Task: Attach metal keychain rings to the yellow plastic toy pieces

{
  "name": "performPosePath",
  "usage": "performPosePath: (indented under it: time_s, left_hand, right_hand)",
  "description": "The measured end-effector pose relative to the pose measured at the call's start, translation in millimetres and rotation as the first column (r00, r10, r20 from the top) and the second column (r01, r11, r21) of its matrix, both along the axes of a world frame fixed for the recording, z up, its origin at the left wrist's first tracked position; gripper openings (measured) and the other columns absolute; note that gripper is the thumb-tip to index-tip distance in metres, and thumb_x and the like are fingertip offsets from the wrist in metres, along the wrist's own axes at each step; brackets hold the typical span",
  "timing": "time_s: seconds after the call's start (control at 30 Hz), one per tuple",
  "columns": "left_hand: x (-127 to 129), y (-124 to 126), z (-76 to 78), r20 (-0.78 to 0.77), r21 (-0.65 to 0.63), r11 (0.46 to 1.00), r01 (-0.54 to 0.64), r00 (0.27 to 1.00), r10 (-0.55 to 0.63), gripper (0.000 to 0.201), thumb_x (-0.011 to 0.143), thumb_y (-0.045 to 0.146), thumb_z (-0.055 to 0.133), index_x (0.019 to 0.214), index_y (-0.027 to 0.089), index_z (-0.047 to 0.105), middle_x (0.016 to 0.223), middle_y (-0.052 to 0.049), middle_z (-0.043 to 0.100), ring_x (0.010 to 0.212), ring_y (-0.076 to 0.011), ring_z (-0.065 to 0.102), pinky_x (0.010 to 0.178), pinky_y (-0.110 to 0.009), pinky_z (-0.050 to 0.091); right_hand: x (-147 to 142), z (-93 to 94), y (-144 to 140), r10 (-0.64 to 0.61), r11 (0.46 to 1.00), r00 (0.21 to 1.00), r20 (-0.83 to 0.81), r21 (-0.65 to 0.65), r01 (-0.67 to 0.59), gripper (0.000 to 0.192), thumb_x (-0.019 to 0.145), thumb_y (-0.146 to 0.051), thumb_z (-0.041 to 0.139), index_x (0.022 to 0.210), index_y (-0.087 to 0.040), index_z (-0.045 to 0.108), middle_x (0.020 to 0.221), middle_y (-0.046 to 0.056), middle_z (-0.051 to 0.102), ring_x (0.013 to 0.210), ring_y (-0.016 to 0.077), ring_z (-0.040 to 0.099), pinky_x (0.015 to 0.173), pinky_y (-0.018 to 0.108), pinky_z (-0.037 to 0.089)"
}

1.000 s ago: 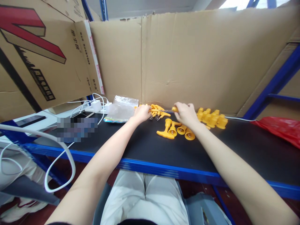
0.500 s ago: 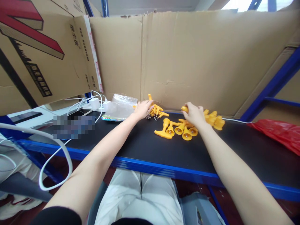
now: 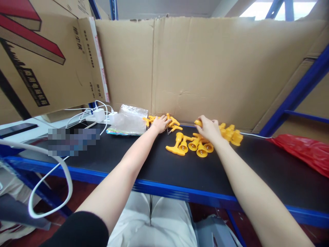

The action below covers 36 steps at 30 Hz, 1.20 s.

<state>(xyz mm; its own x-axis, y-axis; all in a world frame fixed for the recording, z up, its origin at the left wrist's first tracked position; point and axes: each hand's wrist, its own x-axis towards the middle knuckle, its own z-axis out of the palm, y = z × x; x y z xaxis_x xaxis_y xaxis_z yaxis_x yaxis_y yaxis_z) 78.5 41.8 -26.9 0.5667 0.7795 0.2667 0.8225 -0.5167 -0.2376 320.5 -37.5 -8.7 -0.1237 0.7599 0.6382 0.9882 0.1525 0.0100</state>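
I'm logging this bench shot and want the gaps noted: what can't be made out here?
- Head view: the left hand covers part of the yellow pieces.
- The right hand hides most of the piece it holds.
- A blurred patch masks something on the shelf.

pixelated patch (image 3: 73, 141), red bag (image 3: 305, 151) cut off

A black-topped bench (image 3: 159, 168) with a blue front edge is seen. On it are spread yellow plastic parts (image 3: 190, 144) (in three loose clusters), a clear plastic bag (image 3: 130, 120), white charger cables (image 3: 89, 116) and a red bag (image 3: 305, 151).
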Motion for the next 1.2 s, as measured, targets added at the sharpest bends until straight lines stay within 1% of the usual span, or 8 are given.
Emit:
performPosePath:
  time_s: [0.13, 0.27, 0.4, 0.47, 0.6, 0.8, 1.03, 1.2]
  left_hand:
    - [5.3, 0.4, 4.8, 0.012, -0.114, 0.986, -0.118, 0.993, 0.120, 0.063, 0.086, 0.019, 0.041, 0.146, 0.026, 0.023, 0.154, -0.012, 0.018, 0.143, -0.0275, 0.011, 0.109, -0.061, 0.015]
    - [16.8, -1.3, 21.2, 0.054, -0.257, 0.940, -0.224, 0.968, 0.246, 0.059, 0.083, 0.025, 0.046, 0.141, 0.030, 0.036, 0.154, -0.010, 0.022, 0.142, -0.0345, 0.006, 0.106, -0.068, 0.008]
    - [18.5, -1.2, 39.1, 0.066, -0.360, 0.890, -0.279, 0.944, 0.323, 0.067, 0.075, 0.025, 0.055, 0.138, 0.039, 0.038, 0.149, -0.003, 0.035, 0.141, -0.0357, 0.014, 0.104, -0.069, 0.015]
    - [12.7, 0.1, 45.9, 0.108, -0.392, 0.894, -0.216, 0.954, 0.278, 0.066, 0.072, 0.024, 0.058, 0.136, 0.035, 0.044, 0.144, -0.003, 0.043, 0.136, -0.0337, 0.029, 0.107, -0.058, 0.025]
    - [-6.7, 0.2, 57.3, 0.381, -0.297, 0.955, -0.014, 0.915, 0.132, 0.053, 0.076, 0.016, 0.051, 0.129, 0.019, 0.054, 0.131, -0.008, 0.057, 0.119, -0.0221, 0.053, 0.100, -0.032, 0.042]
    - [-30.9, -20.8, 78.7, 0.654, -0.111, 0.993, 0.028, 0.755, 0.052, 0.033, 0.080, 0.015, 0.045, 0.103, 0.015, 0.070, 0.098, -0.008, 0.071, 0.097, -0.0193, 0.064, 0.090, -0.032, 0.048]
    - [-48.6, -64.1, 94.8, 0.685, 0.001, 1.000, 0.003, 0.728, -0.003, 0.031, 0.083, 0.018, 0.043, 0.102, 0.015, 0.068, 0.087, -0.006, 0.070, 0.088, -0.0164, 0.063, 0.089, -0.033, 0.047]
    - [-56.0, -87.8, 95.1, 0.626, 0.085, 0.994, -0.073, 0.779, 0.004, 0.030, 0.085, 0.023, 0.044, 0.101, 0.017, 0.068, 0.092, -0.006, 0.069, 0.091, -0.0186, 0.062, 0.090, -0.035, 0.045]
  right_hand:
    - [-0.4, 0.9, -0.5, -0.011, 1.000, 1.000, -0.014, -0.008, 0.011, 0.019, 0.081, -0.027, 0.049, 0.099, -0.020, 0.049, 0.092, 0.009, 0.068, 0.085, 0.0252, 0.061, 0.085, 0.042, 0.033]
    - [1.2, 0.5, 0.0, -0.018, 1.000, 0.999, -0.029, -0.009, 0.018, 0.020, 0.081, -0.028, 0.050, 0.100, -0.020, 0.050, 0.092, 0.009, 0.068, 0.085, 0.0259, 0.061, 0.085, 0.042, 0.033]
    - [3.6, 0.3, 0.8, -0.029, 1.000, 0.999, -0.040, -0.013, 0.028, 0.020, 0.082, -0.030, 0.050, 0.100, -0.021, 0.051, 0.094, 0.010, 0.068, 0.088, 0.0268, 0.060, 0.085, 0.043, 0.034]
    - [4.3, 0.6, 1.0, -0.037, 0.999, 0.998, -0.050, -0.020, 0.036, 0.021, 0.082, -0.030, 0.050, 0.100, -0.021, 0.051, 0.096, 0.010, 0.069, 0.090, 0.0271, 0.060, 0.085, 0.043, 0.034]
    - [3.2, 0.9, 0.3, -0.057, 0.998, 0.995, -0.078, -0.032, 0.055, 0.021, 0.082, -0.033, 0.050, 0.099, -0.021, 0.052, 0.098, 0.010, 0.068, 0.095, 0.0276, 0.060, 0.085, 0.042, 0.034]
    - [3.5, 0.0, 2.7, -0.054, 0.998, 0.990, -0.129, -0.044, 0.049, 0.021, 0.080, -0.035, 0.050, 0.096, -0.021, 0.054, 0.100, 0.010, 0.067, 0.096, 0.0285, 0.059, 0.083, 0.041, 0.038]
    - [5.1, 3.7, 8.1, -0.049, 0.999, 0.967, -0.249, 0.002, 0.051, 0.023, 0.079, -0.035, 0.053, 0.093, -0.018, 0.058, 0.102, 0.013, 0.063, 0.095, 0.0262, 0.058, 0.082, 0.038, 0.042]
    - [7.1, 21.2, -1.4, -0.228, 0.972, 0.938, -0.262, -0.118, 0.203, 0.030, 0.078, -0.038, 0.056, 0.099, -0.016, 0.060, 0.100, 0.014, 0.064, 0.096, 0.0287, 0.057, 0.082, 0.042, 0.041]
